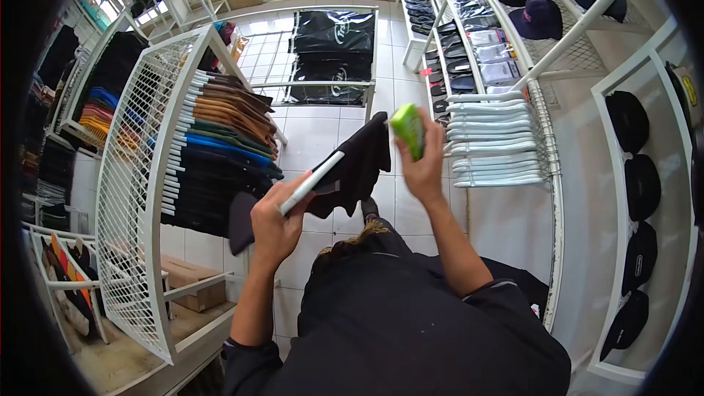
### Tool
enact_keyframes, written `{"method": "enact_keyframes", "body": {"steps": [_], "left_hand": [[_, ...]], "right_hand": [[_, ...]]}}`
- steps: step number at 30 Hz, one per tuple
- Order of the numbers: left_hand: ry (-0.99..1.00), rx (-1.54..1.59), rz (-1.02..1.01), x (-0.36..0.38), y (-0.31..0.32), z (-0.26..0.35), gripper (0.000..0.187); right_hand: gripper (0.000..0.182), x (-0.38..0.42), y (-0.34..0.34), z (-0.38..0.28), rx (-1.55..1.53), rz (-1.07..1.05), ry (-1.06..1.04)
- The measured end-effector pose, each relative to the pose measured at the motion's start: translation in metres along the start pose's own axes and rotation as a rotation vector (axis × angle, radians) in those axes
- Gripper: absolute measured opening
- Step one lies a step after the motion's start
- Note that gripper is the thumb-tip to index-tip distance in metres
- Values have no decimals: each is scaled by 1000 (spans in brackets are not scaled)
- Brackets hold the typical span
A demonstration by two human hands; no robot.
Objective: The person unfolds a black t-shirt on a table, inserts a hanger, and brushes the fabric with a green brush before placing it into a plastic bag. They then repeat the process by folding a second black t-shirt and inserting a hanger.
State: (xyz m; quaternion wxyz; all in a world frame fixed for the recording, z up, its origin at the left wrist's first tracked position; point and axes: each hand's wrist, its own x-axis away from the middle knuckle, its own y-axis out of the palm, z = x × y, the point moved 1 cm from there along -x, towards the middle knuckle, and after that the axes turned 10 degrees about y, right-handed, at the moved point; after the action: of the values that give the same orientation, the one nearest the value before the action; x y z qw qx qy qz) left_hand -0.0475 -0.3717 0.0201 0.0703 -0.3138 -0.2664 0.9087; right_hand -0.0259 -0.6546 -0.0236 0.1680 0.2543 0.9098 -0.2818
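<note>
My left hand is closed around a white hanger. From that hanger hangs a dark garment, held out in front of my body at a slant. To the right of the garment, my right hand grips a bright green block-shaped object, slightly blurred, whose exact kind I cannot make out. A small gap shows between the green object and the garment's upper corner.
On the left, a white mesh-sided rack carries brown, green, blue and black garments on white hangers. Several bare white hangers hang at the right. Black packaged items lie on a low grid stand ahead. Caps sit upper right.
</note>
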Motion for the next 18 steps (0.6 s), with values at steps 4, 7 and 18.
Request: {"method": "enact_keyframes", "body": {"steps": [4,7,18], "left_hand": [[-423,404,33,6,-8,-8,28],[-570,476,119,10,-18,-11,35],[-535,441,122,8,-24,-9,34]], "right_hand": [[68,14,34,18,60,64,-329],[64,3,63,81,56,228,217],[57,-4,56,76,111,45,55]]}}
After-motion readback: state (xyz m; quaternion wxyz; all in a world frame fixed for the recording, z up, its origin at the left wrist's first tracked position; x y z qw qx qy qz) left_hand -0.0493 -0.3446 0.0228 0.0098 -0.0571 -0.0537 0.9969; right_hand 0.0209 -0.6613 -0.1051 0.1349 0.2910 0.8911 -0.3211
